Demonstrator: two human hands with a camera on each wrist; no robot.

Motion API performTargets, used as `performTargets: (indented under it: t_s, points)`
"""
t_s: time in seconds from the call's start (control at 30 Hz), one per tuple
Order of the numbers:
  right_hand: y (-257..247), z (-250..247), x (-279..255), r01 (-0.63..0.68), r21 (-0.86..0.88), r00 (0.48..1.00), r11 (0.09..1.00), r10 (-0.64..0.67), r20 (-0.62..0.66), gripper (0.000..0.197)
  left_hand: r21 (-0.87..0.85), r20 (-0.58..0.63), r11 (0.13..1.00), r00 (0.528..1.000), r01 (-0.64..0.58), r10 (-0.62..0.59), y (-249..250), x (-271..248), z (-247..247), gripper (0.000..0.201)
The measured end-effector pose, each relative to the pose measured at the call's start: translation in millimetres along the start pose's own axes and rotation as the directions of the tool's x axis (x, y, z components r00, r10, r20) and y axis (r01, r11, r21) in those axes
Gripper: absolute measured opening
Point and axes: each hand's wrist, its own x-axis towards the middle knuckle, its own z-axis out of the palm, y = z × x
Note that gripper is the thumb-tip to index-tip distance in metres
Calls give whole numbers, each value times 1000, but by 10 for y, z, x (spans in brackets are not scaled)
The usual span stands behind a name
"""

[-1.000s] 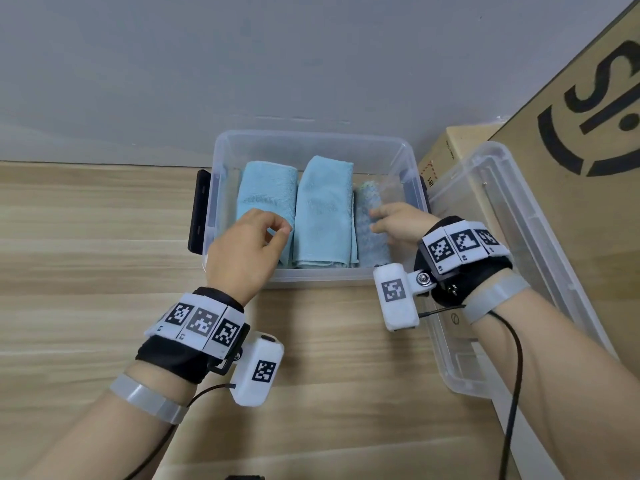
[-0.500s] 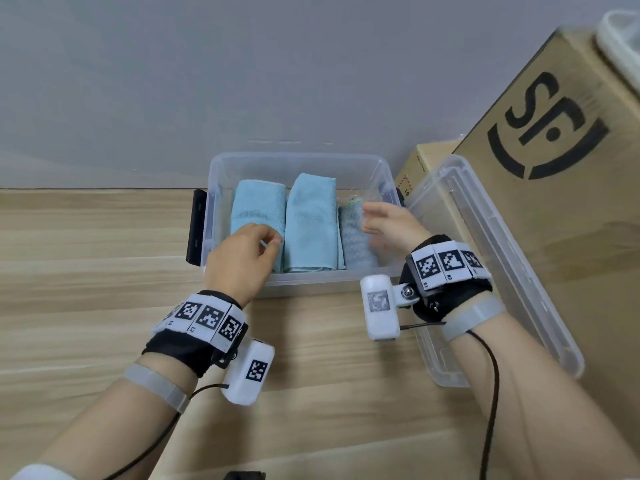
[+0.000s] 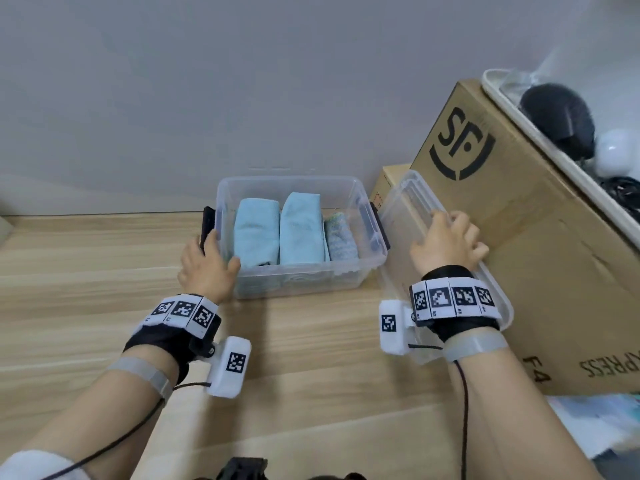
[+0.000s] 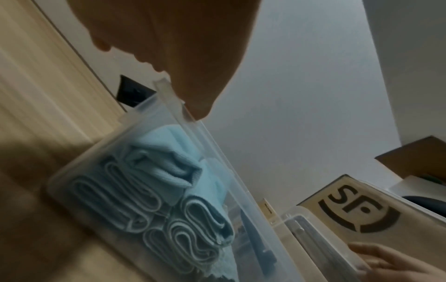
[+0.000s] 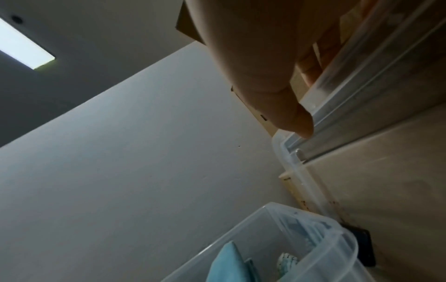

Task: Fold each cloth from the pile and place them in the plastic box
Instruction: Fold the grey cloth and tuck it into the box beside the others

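Observation:
The clear plastic box point(image 3: 298, 284) stands on the wooden table against the wall. It holds two folded light-blue cloths point(image 3: 257, 233) point(image 3: 302, 230) and a narrow patterned cloth point(image 3: 342, 241) at its right end. My left hand point(image 3: 207, 265) holds the box's front left corner, thumb on the front rim point(image 4: 218, 152), fingers by the black latch point(image 3: 209, 218). My right hand point(image 3: 446, 244) grips the clear lid point(image 3: 403, 202), which leans on a cardboard box. Its fingers curl over the lid's upper edge and the thumb point(image 5: 284, 106) lies on the lid's inner face point(image 5: 362, 99).
A big SF cardboard box point(image 3: 540, 244) stands at the right, with a white tray point(image 3: 498, 98) of dark items on top. A smaller carton point(image 3: 388, 183) sits behind the lid. Papers point(image 3: 595, 424) lie at the lower right. Bare wooden table point(image 3: 86, 289) spreads left and in front.
My right hand left the patterned cloth in the box and moved right onto the lid. My left hand shifted from over the left cloth to the box's front left corner.

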Motion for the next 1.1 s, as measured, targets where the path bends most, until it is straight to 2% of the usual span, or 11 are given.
performTargets:
  t_s: [0.07,0.27,0.47,0.57,0.67,0.73,0.83,0.9,0.97,1.03,1.1]
  points:
    - [-6,-22,25,-3,-26,1000,1000,4,24,58,-4,68,1000,998,7,-6,-44,6,32,64]
    - [-66,-151,106,34,73,995,997,-40,86,59,22,128,999,991,-26,23,-88,87,45,64]
    - [-284,-525,68,239,194,963,951,-208,-169,45,-9,156,998,985,-69,70,-214,243,96,69]
    - [-461,-678,17,401,256,889,879,-306,-342,44,-29,159,997,985,-68,72,-246,254,107,69]
    - [-648,-673,-61,593,289,764,752,-413,-495,50,-64,175,996,981,-68,78,-280,261,105,70]
    - [-762,-551,-86,704,297,686,645,-509,-521,52,-110,172,993,983,-49,68,-271,275,55,69]
    - [-862,-230,-57,827,253,558,502,-677,-480,54,-258,55,964,995,-65,81,-204,271,-129,51]
    - [-882,17,-35,872,217,488,438,-757,-433,54,-521,4,853,999,-32,41,-153,263,-282,39]
    - [-884,248,-34,902,186,432,390,-812,-393,52,-772,73,631,997,74,-27,-97,292,-387,46]
    - [-870,444,-55,923,166,385,348,-857,-343,49,-867,192,461,981,189,-42,-52,336,-439,56]
    - [-856,596,-75,928,188,366,321,-883,-296,47,-885,283,386,959,261,1,-22,366,-440,54]
